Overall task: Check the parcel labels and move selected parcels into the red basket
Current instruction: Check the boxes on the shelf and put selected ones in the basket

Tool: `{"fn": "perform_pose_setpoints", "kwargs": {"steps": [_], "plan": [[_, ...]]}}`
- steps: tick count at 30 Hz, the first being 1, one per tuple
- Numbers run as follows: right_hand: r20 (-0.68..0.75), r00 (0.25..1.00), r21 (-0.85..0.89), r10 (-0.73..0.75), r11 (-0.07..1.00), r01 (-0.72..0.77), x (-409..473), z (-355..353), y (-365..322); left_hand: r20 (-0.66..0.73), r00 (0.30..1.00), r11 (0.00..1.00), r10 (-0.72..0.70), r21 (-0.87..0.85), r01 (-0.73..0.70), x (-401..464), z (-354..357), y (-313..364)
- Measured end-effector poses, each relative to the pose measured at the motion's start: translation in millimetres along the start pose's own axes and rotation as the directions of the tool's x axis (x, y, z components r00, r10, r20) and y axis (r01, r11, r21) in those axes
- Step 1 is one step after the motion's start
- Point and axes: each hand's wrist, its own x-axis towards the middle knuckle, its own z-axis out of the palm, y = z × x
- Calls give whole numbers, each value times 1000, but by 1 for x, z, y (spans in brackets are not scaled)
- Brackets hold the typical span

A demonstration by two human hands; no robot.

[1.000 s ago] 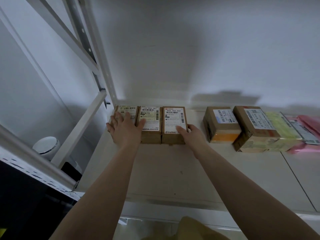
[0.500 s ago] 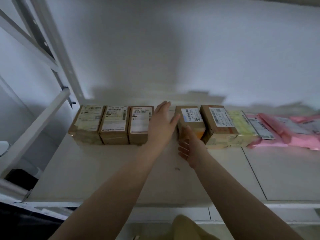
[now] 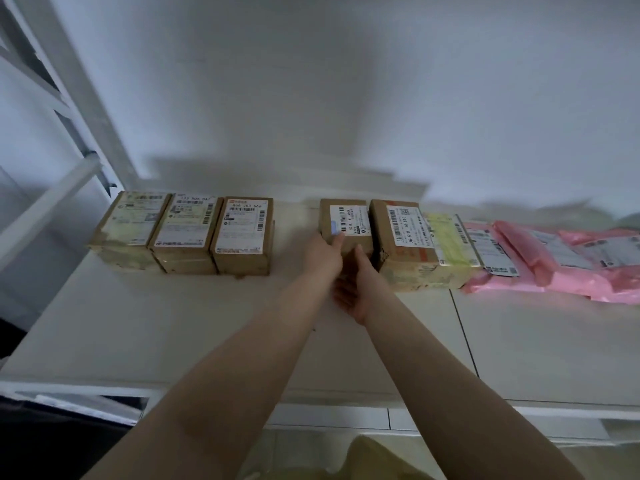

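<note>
— Where are the hands?

— Both at the small brown parcel [image 3: 346, 225] in the middle of the frame. The left hand [image 3: 323, 256] is at its near left corner, thumb lying up over the white label's edge. The right hand [image 3: 353, 289] is turned palm up at the near side just below it, thumb pressed against the box front.

— So the fingers have it?

— The left fingers look wrapped round the corner, holding the parcel. The right fingers are loosely spread under the near edge; I can't tell whether they carry any weight. The box sits a little tilted, its near edge at the hands.

— What's around it?

— Just right of it, touching or nearly so, a bigger brown parcel [image 3: 401, 237] with a label reading J6-S10. Further right a parcel with a yellow-green label [image 3: 446, 242], then pink mailer bags [image 3: 554, 261] overlapping toward the right edge of the frame.

— And on the left?

— A gap of bare shelf [image 3: 173, 334], then three brown parcels [image 3: 183, 233] side by side, labels up, pushed together in the centre-left of the frame. The rightmost shows the number 866 303 666.

— The shelf itself?

— White, against a white wall [image 3: 346, 81], with a white metal upright [image 3: 79, 81] in the upper left.
</note>
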Motion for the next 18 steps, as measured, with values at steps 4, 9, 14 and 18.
{"fn": "perform_pose_setpoints", "kwargs": {"steps": [4, 9, 14, 18], "plan": [[38, 999, 36, 4, 999, -5, 1, 1, 3, -24, 999, 999, 43, -32, -43, -5, -4, -8], [114, 993, 95, -30, 995, 19, -4, 6, 10, -158, 966, 979, 206, 36, -203, -10, -13, -15], [151, 988, 143, -16, 990, -5, -11, 12, 10, -197, 935, 953, 294, 138, -271, -22, -20, -12], [159, 987, 102, 5, 995, -22, -15, 15, 8, -91, 955, 943, 283, 207, -260, -24, -16, -8]]}}
